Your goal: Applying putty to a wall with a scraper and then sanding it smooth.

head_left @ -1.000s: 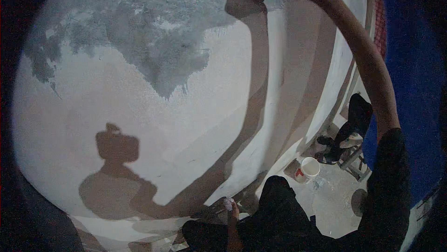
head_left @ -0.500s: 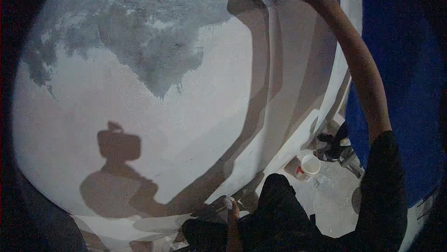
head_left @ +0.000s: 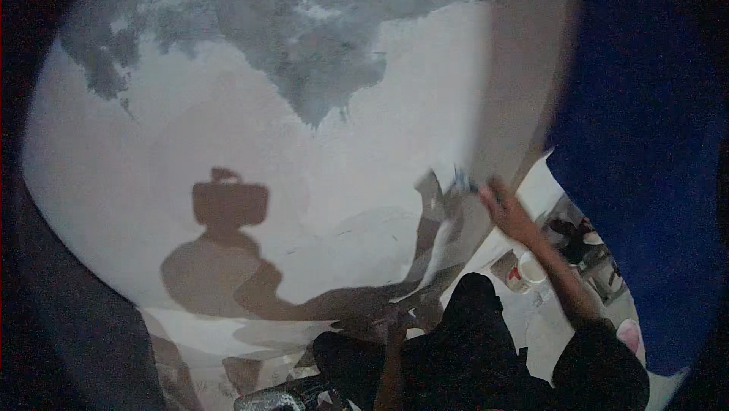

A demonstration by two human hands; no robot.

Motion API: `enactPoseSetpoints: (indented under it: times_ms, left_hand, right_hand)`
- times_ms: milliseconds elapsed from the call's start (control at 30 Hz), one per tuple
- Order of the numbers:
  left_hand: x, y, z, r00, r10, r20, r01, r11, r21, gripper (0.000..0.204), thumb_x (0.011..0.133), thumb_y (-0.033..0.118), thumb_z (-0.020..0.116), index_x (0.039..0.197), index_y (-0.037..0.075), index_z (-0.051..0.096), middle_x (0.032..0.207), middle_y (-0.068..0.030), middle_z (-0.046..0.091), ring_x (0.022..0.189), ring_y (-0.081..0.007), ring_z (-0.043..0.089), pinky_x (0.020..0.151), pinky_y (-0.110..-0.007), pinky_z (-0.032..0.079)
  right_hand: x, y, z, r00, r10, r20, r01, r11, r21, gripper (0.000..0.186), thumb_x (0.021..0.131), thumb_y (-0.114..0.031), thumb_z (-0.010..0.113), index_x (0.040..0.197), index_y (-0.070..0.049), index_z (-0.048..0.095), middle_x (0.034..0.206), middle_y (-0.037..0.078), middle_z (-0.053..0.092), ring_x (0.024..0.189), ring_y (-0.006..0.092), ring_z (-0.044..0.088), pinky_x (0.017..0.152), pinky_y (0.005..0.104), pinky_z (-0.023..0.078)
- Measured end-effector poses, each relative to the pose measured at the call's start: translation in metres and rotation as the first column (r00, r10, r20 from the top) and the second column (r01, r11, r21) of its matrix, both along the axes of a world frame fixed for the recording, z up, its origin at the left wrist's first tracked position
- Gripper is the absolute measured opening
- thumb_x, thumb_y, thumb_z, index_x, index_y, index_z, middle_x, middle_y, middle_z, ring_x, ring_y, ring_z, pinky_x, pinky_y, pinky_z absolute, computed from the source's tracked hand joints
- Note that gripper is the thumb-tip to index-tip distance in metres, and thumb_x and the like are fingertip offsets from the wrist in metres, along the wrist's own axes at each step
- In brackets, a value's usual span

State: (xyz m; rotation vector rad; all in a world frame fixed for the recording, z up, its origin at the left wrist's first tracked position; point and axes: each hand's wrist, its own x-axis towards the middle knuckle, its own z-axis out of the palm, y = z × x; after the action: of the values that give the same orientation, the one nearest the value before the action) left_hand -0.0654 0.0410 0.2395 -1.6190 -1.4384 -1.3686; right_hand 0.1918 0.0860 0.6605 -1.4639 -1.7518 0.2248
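Note:
My right hand (head_left: 504, 210) is closed round the dark handle of a small flat-ended hand tool (head_left: 465, 181). Its bluish end is close to the pale curved wall (head_left: 364, 175), and blur hides whether it is a brush or a scraper. Whether it touches the wall cannot be told. Rough grey patches (head_left: 304, 54) cover the upper part of this wall. Low in front of my body, my left hand (head_left: 396, 318) sits in shadow with its fingers curled. A small whitish bit shows beside it, and what it holds is too dark to make out.
A white bucket (head_left: 527, 273) with a red mark stands on the floor beyond my knee (head_left: 474, 293). Dark objects (head_left: 573, 236) lie behind it. A deep blue surface (head_left: 638, 130) rises on the right. A shiny dark item (head_left: 281, 397) shows at the lower edge.
My right hand has come down from high on the wall to about its mid-height, with the tool still in it. The view has shifted, and the wall's grey patches appear farther right and higher.

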Motion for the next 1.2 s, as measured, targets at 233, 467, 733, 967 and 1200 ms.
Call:
enactPoseSetpoints:
  times_ms: [233,467,733,967,1200]
  left_hand:
    - [-0.024,0.001,0.204,0.975,0.219,0.029,-0.221,0.962,0.161,0.059,0.098,0.038,0.047,0.149,0.015,0.030,0.150,-0.0155,0.034,0.130,-0.0327,0.040,0.101,-0.049,0.032]
    - [-0.032,0.113,0.482,0.925,0.365,0.102,-0.379,0.876,0.298,0.057,0.096,0.037,0.050,0.148,0.017,0.034,0.151,-0.0176,0.033,0.134,-0.0360,0.035,0.107,-0.055,0.026]
    - [0.105,0.150,0.591,0.856,-0.003,-0.517,0.074,0.990,0.117,0.068,0.089,0.045,0.053,0.150,0.023,0.031,0.157,-0.0181,0.017,0.144,-0.0434,0.015,0.108,-0.070,0.014]
    - [0.061,0.146,0.635,0.961,0.272,-0.042,-0.231,0.881,0.412,0.066,0.089,0.047,0.051,0.149,0.025,0.034,0.155,-0.0158,0.023,0.143,-0.0438,0.016,0.111,-0.068,0.005]
    - [0.120,0.155,0.591,0.882,-0.002,-0.471,0.099,0.979,0.180,0.060,0.093,0.041,0.051,0.148,0.023,0.034,0.158,-0.0095,0.021,0.144,-0.0415,0.014,0.108,-0.071,0.009]
  right_hand:
    - [-0.053,-0.068,-0.207,0.975,0.200,-0.095,-0.170,0.403,-0.899,0.050,0.101,-0.039,0.044,0.134,-0.001,0.048,0.116,0.022,0.058,0.104,0.0270,0.059,0.089,0.0398,0.046]
    - [-0.040,-0.095,-0.445,0.586,0.034,-0.810,-0.757,0.379,-0.532,0.045,0.099,-0.026,0.051,0.138,-0.004,0.046,0.121,0.016,0.058,0.102,0.0222,0.059,0.088,0.0399,0.048]
    - [-0.045,-0.072,-0.423,0.572,0.076,-0.817,-0.788,0.330,-0.520,0.047,0.099,-0.028,0.051,0.139,-0.005,0.044,0.124,0.016,0.056,0.104,0.0222,0.059,0.089,0.0401,0.048]
    - [-0.032,-0.065,-0.415,0.580,0.085,-0.810,-0.789,0.305,-0.533,0.048,0.099,-0.029,0.051,0.140,-0.005,0.042,0.127,0.017,0.054,0.106,0.0222,0.058,0.089,0.0402,0.048]
    - [-0.029,-0.064,-0.400,0.611,0.104,-0.785,-0.776,0.272,-0.569,0.050,0.099,-0.031,0.050,0.142,-0.006,0.041,0.129,0.017,0.052,0.107,0.0223,0.058,0.090,0.0404,0.047]
